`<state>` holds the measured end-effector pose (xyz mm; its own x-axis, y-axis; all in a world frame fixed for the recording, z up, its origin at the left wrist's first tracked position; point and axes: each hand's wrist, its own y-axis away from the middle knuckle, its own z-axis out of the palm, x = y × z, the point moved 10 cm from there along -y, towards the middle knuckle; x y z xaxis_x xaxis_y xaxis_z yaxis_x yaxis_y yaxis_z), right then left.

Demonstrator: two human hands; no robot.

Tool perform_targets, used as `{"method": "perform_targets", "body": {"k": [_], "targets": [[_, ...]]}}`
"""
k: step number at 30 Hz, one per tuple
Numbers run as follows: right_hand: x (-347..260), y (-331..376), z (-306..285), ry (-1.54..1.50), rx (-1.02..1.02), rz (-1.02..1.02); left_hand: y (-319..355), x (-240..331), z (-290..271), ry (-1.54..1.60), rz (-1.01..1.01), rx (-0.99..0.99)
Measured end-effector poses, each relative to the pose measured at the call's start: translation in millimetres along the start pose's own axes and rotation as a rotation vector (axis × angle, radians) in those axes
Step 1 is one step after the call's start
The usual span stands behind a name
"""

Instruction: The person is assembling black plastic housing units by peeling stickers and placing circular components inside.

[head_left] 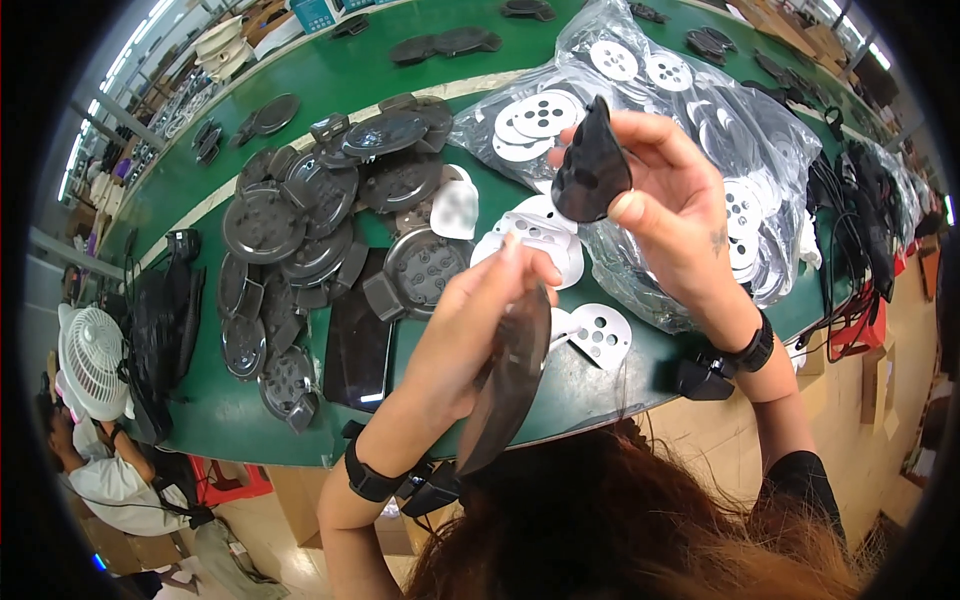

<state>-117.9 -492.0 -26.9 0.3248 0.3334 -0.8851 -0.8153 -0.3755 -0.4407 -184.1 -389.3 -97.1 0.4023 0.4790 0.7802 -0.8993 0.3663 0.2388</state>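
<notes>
My left hand (470, 325) is closed on a dark translucent plastic cover (515, 370), which hangs edge-on below the fingers. Its fingertips are in front of a small stack of white plastic pieces (540, 235); whether they touch it I cannot tell. Raised higher, my right hand (670, 195) pinches a black curved plastic piece (592, 175) with small bumps along one side, held upright between thumb and fingers. A white disc with holes (603, 337) lies to the right of the left hand, near the table's front edge.
Dark round covers (320, 195) are heaped on the green table (270, 400) at left, beside a dark flat panel (358, 340). A clear plastic bag (690, 125) of white perforated discs spreads at right. A white fan (95, 360) and another person (120, 475) are at far left.
</notes>
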Motion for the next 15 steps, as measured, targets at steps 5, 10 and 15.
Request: {"method": "perform_targets", "body": {"k": [5, 10, 15], "targets": [[-10, -7, -7, 0.105, -0.047, -0.03, -3, 4, -16, 0.206, -0.041, -0.081], [-20, -9, -21, 0.177, 0.026, -0.019, 3, 21, -44, 0.089, 0.145, 0.381], [-30, -12, -29, 0.289, 0.017, -0.096, 0, 31, -48, -0.065, 0.264, 0.319]]}}
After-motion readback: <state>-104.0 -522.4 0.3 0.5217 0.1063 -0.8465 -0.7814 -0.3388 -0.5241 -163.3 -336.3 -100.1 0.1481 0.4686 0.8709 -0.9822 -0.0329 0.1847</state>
